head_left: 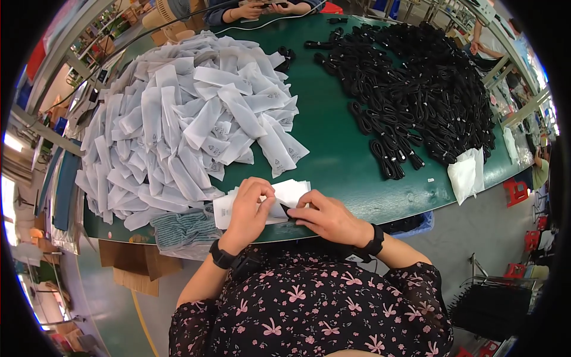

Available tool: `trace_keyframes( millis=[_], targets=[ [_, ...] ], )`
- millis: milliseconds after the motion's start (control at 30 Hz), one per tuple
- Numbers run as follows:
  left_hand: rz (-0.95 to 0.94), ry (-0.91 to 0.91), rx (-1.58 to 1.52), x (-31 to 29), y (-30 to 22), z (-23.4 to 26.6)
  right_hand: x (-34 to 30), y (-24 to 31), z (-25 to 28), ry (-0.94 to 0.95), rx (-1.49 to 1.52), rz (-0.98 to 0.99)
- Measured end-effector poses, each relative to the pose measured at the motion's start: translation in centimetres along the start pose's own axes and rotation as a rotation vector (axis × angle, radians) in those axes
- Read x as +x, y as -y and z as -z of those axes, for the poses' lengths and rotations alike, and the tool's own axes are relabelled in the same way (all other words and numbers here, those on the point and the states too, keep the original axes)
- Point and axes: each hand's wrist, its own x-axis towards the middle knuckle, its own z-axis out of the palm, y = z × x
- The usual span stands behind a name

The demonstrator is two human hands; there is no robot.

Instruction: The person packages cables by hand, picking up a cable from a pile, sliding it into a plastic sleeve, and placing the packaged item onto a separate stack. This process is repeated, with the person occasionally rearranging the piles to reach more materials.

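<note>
At the near edge of the green table, my left hand is closed on a thin white pouch, pinching it between thumb and fingers. Just to its right, my right hand is closed with its fingertips at the pouch's edge. Between the hands shows a bit of black, matching the coiled cables; the fingers and pouch hide most of it. Beneath both hands lies a stack of flat white pouches. A large heap of filled white pouches rises to the left.
Black coiled cables are heaped on the right of the green table. A white plastic bag lies at the right edge. Bagged teal-striped material sits by my left arm. Across the table are another person's hands.
</note>
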Motion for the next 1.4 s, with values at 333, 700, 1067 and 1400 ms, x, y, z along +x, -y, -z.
trace_keyframes(
  millis=[333,700,1067,1400],
  targets=[
    [0.183,0.041,-0.507,2.5,-1.7,1.2,2.7,1.0,0.2,-0.432,0.274,-0.052],
    [0.209,-0.431,-0.157,6.6,1.2,7.4,1.7,-2.2,5.9,-0.390,-0.528,-0.251],
    [-0.055,0.018,0.351,-1.6,1.7,-2.1,-5.7,-7.4,7.2,-0.315,-0.886,-0.630],
    [0.225,-0.030,0.076,-2.2,2.1,-2.1,-3.2,-3.5,3.6,-0.282,0.382,-0.736]
  ],
)
